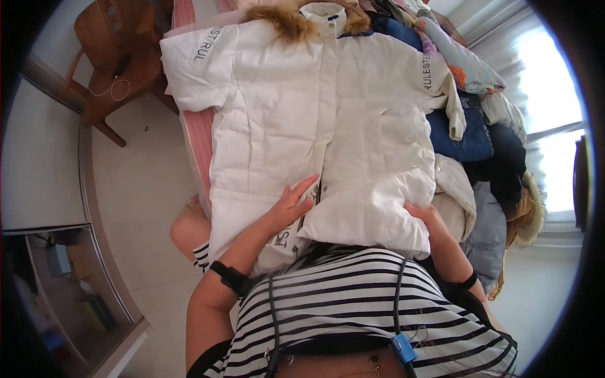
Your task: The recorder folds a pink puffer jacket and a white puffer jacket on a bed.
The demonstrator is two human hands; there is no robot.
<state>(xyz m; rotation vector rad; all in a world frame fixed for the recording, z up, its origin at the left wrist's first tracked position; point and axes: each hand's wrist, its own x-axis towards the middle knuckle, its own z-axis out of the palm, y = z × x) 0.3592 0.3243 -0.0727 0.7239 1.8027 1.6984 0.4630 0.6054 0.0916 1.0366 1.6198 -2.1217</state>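
White fabric of a hooded padded coat [277, 126] lies under the left hand [293, 206], fingers extended; the right hand [430, 220] touches the coat's lower right, its grip unclear. The coat spans mid-frame, long axis near vertical, fur-trimmed hood [285, 20] uppermost. Lower left, a cabinet [115, 283] holds a pale box [60, 259].

The pink-striped bed [199, 135] carries a white padded coat [277, 120], laid spread out, and, on the right, piled garments [463, 135].
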